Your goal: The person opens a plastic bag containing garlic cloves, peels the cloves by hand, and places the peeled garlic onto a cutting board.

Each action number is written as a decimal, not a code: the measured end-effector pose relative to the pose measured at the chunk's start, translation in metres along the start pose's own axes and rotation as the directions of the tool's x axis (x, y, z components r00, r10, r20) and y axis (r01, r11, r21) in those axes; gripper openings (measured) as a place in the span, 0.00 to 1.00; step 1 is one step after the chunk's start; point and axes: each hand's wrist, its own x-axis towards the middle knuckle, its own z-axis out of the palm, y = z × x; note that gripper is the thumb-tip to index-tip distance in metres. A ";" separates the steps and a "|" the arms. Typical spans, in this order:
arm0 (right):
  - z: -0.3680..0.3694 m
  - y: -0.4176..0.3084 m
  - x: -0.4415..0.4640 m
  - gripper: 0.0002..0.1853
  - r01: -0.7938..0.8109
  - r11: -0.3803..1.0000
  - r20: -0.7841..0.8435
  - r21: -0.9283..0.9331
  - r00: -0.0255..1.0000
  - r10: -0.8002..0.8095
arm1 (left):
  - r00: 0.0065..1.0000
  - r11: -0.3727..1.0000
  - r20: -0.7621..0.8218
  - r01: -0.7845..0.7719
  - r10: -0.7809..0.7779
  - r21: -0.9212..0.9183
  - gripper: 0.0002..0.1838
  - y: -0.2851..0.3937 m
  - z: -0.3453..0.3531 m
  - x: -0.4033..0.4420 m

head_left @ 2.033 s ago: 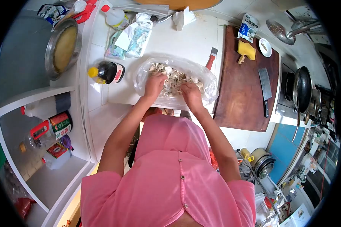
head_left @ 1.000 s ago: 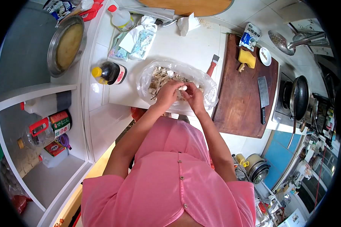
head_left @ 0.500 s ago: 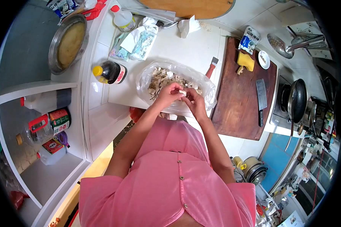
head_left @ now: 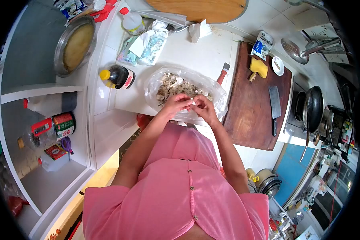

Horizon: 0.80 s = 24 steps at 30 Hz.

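Lately, we had seen little alter on the white desk [head_left: 200, 52] itself. The dark brown board [head_left: 248, 104] kept its place on the right, and just left of it the clear plastic bag [head_left: 217, 92] sat open around a loose heap of brown and pale pieces [head_left: 176, 87]. The cleaver [head_left: 275, 106] lay on the board, out of use, with the dark bottle [head_left: 118, 77] well off to the left of the bag.

The change we noticed was in the hands. Two seconds earlier the left hand [head_left: 173, 105] and right hand [head_left: 206, 109] were apart, both down at the heap; now they met over the bag's near side. Their fingers [head_left: 184, 97] were pinched together on one small white piece [head_left: 193, 102], held between the two hands. They covered much of it, so we could not tell its full shape. We took this to mean that the work had narrowed from the whole heap to that single piece.
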 end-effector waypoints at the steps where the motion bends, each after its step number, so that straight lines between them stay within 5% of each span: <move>1: -0.001 0.009 0.001 0.09 0.011 0.999 0.003 0.040 1.000 -0.011 | 1.000 1.000 -0.011 -0.001 0.001 -0.028 0.07 -0.001 0.000 0.000; 7: 0.000 0.013 0.004 0.03 0.006 0.982 -0.087 0.191 0.996 0.010 | 0.983 0.991 -0.176 -0.071 0.051 -0.113 0.05 -0.004 0.009 -0.005; 14: 0.005 0.008 0.010 0.08 -0.045 0.963 -0.180 0.264 0.979 0.095 | 0.969 0.989 -0.214 -0.107 0.126 0.100 0.06 -0.008 0.009 0.005; 16: 0.005 0.011 0.011 0.10 -0.050 0.979 -0.225 0.197 0.970 0.095 | 0.981 0.983 -0.174 -0.060 0.091 0.174 0.08 -0.007 0.007 0.010; 22: 0.015 0.021 0.015 0.13 -0.020 0.996 -0.306 -0.091 0.952 -0.009 | 0.860 0.692 -0.134 -0.292 0.492 0.661 0.12 -0.033 0.000 0.022; 24: 0.015 0.021 0.014 0.14 -0.010 0.992 -0.293 -0.124 0.956 -0.027 | 0.907 0.798 -0.215 -0.183 0.362 0.574 0.10 -0.027 0.006 0.019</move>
